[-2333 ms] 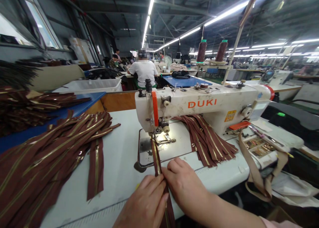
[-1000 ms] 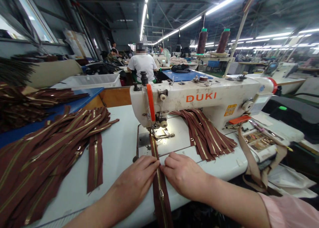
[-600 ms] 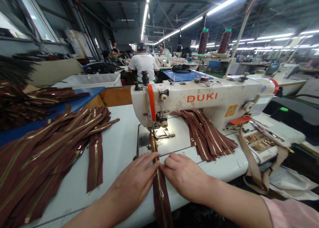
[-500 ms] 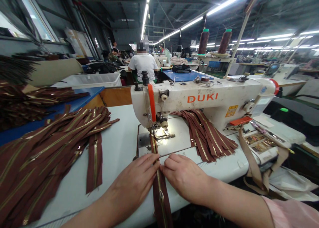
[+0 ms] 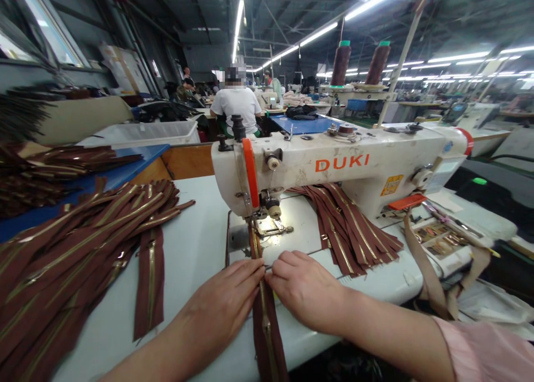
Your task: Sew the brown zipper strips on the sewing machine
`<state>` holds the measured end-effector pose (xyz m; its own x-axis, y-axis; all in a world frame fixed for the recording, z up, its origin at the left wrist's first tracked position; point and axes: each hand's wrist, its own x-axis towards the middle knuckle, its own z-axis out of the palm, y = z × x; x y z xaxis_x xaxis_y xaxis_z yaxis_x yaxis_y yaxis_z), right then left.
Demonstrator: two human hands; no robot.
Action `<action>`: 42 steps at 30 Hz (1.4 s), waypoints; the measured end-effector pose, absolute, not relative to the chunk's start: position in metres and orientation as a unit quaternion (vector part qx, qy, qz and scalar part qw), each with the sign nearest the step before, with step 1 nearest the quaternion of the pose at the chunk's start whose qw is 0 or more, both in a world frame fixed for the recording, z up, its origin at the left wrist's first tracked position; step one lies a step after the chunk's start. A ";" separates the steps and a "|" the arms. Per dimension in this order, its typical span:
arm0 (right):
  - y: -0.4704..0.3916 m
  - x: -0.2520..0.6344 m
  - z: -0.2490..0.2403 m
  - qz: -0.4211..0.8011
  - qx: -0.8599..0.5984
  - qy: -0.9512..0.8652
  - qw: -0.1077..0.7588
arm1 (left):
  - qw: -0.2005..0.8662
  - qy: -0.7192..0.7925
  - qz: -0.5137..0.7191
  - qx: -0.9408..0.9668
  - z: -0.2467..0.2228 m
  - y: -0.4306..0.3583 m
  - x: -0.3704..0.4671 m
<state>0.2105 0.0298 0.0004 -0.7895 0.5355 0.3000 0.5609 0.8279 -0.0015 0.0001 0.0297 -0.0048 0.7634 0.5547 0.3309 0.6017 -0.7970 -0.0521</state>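
A brown zipper (image 5: 265, 322) with gold teeth runs from under the sewing machine's presser foot (image 5: 252, 224) toward me and hangs over the table's front edge. My left hand (image 5: 227, 296) is closed on its left side, fingertips pressed at the tape. Opposite, my right hand (image 5: 302, 290) pinches the right edge, its fingers curled in. The fingertips of both hands almost meet over the teeth. Below them the gold slider shows on the zipper. The white sewing machine (image 5: 292, 159) stands just beyond my hands, its lamp lighting the needle plate.
A large heap of brown zippers (image 5: 79, 248) covers the table's left side. More zippers (image 5: 354, 232) fan out under the machine arm. At right sit a tray of small metal parts (image 5: 444, 240) and a beige strap (image 5: 421, 259). A person in white (image 5: 236, 107) sits ahead.
The view has shifted slightly, so the machine and the left heap sit a little farther left. Both hands keep their hold on the zipper, with little visible movement.
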 end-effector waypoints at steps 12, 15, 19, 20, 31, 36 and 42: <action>0.071 0.199 -0.002 -0.060 -0.298 -0.938 0.164 | 0.104 -0.344 -0.133 -0.924 -0.008 0.057 0.001; 0.080 0.196 -0.002 -0.056 -0.310 -0.935 0.163 | 0.093 -0.367 -0.144 -0.914 -0.011 0.060 0.000; 0.087 0.192 -0.003 -0.044 -0.334 -0.927 0.166 | 0.114 -0.378 -0.164 -0.904 -0.012 0.057 -0.001; 0.088 0.191 -0.003 -0.043 -0.339 -0.925 0.169 | 0.120 -0.372 -0.165 -0.905 -0.011 0.056 -0.001; 0.082 0.193 -0.005 -0.037 -0.372 -0.906 0.197 | 0.122 -0.374 -0.178 -0.902 -0.003 0.054 0.006; 0.079 0.194 -0.004 -0.027 -0.373 -0.904 0.208 | 0.082 -0.400 -0.198 -0.891 -0.002 0.053 0.009; 0.080 0.195 -0.004 -0.025 -0.362 -0.908 0.210 | 0.072 -0.430 -0.181 -0.881 -0.002 0.052 0.009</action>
<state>0.1953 0.0796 -0.0037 -0.6498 0.6469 0.3992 0.6681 0.7365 -0.1060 0.0087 0.0517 -0.0017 0.5645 0.7321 0.3812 0.7845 -0.6194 0.0279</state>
